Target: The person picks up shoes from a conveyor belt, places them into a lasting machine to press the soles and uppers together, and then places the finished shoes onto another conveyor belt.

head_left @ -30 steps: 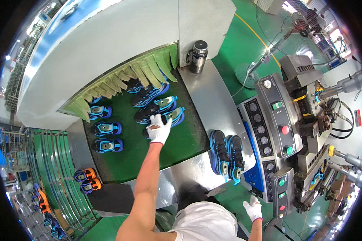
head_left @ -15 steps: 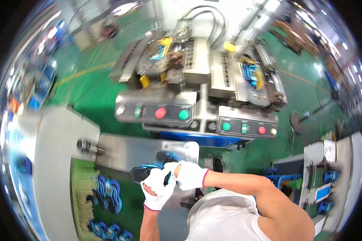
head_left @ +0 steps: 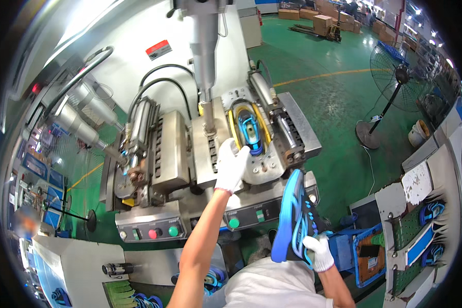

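Observation:
My left hand (head_left: 232, 165), in a white glove, reaches over the machine's right station. Its fingers are apart at the near end of a blue-and-black shoe (head_left: 250, 132) lying in the station between yellow side pads; whether they touch it I cannot tell. My right hand (head_left: 320, 253), also gloved, grips another shoe (head_left: 295, 218), black with a light-to-dark blue sole. That shoe is held on its side in front of the machine, with the sole facing left. More blue-and-black shoes (head_left: 215, 277) lie at the lower left, partly behind my left forearm.
Control panels (head_left: 149, 228) with red and green buttons run along the machine's front. Metal cylinders (head_left: 203, 56) hang above it. A standing fan (head_left: 399, 74) is at the right. Nearer stand a blue crate (head_left: 369, 256) and a rack (head_left: 403, 241) with shoes.
The view has swung to the right. My hands were together at shoes on the left-hand metal table; now they are apart, the left at the machine, the right holding up a shoe.

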{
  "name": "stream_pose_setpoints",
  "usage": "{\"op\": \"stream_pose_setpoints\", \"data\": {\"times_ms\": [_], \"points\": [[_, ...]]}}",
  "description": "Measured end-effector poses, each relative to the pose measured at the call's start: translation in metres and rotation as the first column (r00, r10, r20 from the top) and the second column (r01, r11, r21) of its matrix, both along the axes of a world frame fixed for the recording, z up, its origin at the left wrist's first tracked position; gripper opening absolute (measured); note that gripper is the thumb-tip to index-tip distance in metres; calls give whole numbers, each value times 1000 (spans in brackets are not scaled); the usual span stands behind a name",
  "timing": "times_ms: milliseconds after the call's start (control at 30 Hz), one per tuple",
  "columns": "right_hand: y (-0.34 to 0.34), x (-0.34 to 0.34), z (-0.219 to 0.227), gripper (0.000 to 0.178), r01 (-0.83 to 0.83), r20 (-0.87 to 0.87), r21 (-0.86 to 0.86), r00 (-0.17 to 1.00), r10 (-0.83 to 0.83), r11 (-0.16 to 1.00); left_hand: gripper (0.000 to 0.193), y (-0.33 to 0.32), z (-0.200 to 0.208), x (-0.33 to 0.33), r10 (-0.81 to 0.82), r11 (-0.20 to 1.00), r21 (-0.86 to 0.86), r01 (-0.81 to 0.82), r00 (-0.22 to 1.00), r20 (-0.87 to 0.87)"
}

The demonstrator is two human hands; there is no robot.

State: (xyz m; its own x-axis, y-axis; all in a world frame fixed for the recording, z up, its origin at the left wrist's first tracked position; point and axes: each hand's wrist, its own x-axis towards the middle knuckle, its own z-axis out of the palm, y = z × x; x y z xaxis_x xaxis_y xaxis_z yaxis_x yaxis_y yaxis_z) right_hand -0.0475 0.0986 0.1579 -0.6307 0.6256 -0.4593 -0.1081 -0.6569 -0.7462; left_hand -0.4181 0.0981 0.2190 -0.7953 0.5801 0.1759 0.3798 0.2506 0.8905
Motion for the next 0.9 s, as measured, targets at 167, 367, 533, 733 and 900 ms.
{"op": "stream_pose_setpoints", "data": {"times_ms": [167,367,533,733,900], "points": [[3,51,5,15,236,184,-58,958,-222,970,83,117,-69,-60,250,864,-423,-272,962,-109],[7,57,-5,19,265,311,167,900,-306,950,51,167,-95,-114,141,831,-549,-89,989,54],[47,9,15,24,61,298,240,945,-133,969,20,105,-65,-138,50,996,32,-79,844,535],[125,-103,44,25,-189,395,519,918,-38,834,24,-63,16,-7,-45,969,229,-90,851,523],[222,-328,63,36,-443,294,610,897,331,657,57,-239,37,82,198,975,-204,-88,765,613]]}}
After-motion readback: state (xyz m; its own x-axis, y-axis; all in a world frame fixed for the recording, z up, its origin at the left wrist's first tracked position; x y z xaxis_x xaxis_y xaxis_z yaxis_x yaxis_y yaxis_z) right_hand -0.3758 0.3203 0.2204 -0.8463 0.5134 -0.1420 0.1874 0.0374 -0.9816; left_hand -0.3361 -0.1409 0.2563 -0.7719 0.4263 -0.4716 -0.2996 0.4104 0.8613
